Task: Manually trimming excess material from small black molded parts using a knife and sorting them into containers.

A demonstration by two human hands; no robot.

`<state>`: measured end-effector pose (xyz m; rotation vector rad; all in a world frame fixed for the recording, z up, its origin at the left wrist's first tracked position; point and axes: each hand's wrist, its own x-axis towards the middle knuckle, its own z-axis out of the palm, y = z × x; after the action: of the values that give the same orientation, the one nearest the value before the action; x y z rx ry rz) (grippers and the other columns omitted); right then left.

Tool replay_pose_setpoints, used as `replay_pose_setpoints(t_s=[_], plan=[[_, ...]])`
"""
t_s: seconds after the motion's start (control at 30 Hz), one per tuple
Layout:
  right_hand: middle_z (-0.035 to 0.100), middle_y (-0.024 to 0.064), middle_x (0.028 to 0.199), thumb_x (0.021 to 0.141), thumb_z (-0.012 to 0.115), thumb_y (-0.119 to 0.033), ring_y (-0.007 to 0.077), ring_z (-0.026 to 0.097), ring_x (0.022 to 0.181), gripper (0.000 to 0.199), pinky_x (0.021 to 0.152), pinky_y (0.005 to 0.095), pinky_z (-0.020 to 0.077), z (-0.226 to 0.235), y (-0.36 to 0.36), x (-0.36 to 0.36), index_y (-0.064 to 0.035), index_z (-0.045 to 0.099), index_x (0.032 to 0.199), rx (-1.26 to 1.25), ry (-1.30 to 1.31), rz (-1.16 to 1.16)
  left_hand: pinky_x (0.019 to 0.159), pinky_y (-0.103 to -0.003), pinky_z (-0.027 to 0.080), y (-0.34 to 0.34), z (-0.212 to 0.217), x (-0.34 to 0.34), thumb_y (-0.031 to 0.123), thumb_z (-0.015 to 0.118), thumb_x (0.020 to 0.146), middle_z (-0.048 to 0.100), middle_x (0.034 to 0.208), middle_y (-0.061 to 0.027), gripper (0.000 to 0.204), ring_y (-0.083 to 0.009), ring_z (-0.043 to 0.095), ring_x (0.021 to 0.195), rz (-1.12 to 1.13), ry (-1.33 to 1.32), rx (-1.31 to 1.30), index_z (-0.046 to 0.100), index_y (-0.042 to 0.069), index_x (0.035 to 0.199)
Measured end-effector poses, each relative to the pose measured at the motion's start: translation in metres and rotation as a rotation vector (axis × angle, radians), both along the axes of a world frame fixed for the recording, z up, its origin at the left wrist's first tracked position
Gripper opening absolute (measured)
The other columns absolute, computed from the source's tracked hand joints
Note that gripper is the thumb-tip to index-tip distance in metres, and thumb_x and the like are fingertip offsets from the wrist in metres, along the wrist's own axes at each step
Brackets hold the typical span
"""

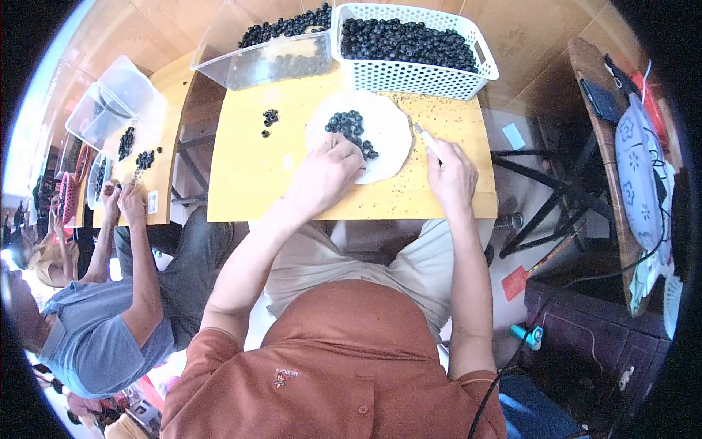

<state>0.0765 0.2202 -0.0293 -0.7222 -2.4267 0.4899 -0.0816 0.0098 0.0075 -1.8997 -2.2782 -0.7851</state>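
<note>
On the yellow tabletop [248, 183] I see a round white cutting board [387, 135] with a cluster of small dark round berries [349, 126] lying on it. My left hand [325, 175] rests on the board's near edge, fingers [349, 150] curled down, tips touching the near side of the cluster; I cannot tell if one berry is pinched. My right hand [452, 175] is clenched around a thin white-handled knife [425, 139], blade tip at the board's right rim, just beside the berries but apart. Behind the board, a white slotted plastic basket [439, 77] and a clear plastic tub [274, 62], both full of berries. A few loose berries [269, 117] lie left of the board. Another person's hands [121, 197] work at the neighbouring table, far left.
</note>
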Motion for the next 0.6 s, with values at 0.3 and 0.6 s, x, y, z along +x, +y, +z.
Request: replay_pose_setpoints(t_s=[0.3,0.6], plan=[[0.070,0.0126,0.097,0.090,0.066,-0.019,0.0351,0.068,0.088,0.021,0.075,0.0445,0.0530,0.003,-0.001,-0.001,-0.0106,0.070,0.110,-0.020,0.028,0.016,0.092,-0.039,0.049,-0.008,0.004,0.006,0.006,0.071,0.081,0.067,0.105,-0.0041,0.012,-0.0276,0.058,0.104,-0.012,-0.042,0.116,0.066,0.006,0.092],[0.070,0.0134,0.098,0.091,0.065,-0.020,0.0361,0.068,0.088,0.022,0.076,0.0454,0.0529,0.001,-0.002,0.000,-0.0117,0.070,0.111,-0.016,0.018,-0.012,0.085,-0.037,0.052,-0.016,0.001,0.001,0.010,0.063,0.084,0.066,0.094,-0.0058,0.010,-0.0255,0.061,0.099,-0.016,0.020,0.050,0.065,0.006,0.092]])
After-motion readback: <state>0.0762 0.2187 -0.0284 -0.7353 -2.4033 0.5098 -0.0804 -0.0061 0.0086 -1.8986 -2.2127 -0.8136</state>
